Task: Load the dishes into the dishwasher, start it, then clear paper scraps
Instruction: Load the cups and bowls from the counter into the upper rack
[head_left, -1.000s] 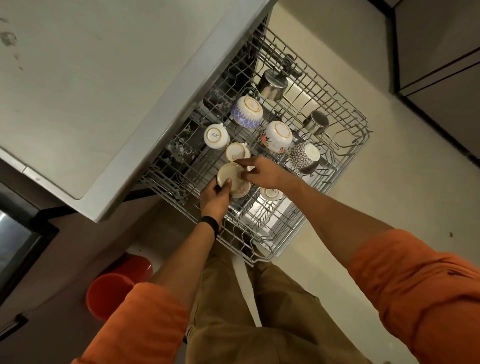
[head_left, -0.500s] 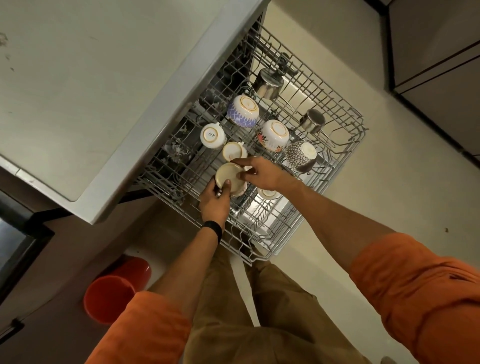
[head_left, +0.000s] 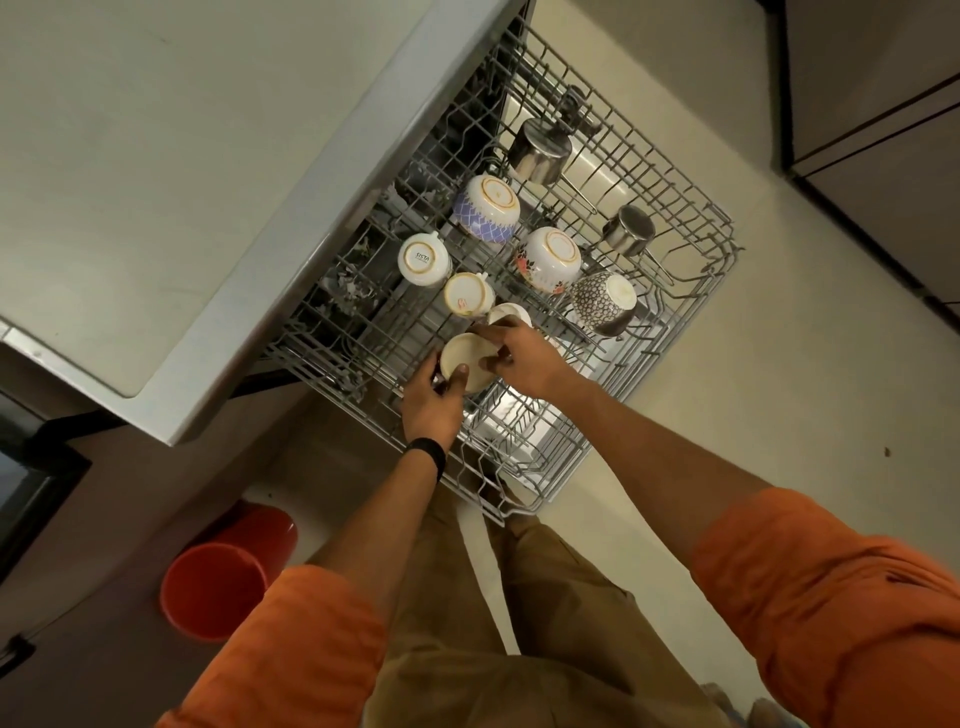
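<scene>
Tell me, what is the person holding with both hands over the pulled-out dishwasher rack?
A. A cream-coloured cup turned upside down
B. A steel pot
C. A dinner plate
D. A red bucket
A: the left hand and right hand both grip a cream cup, base up, just above the rack, next to the other upturned cups.
</scene>
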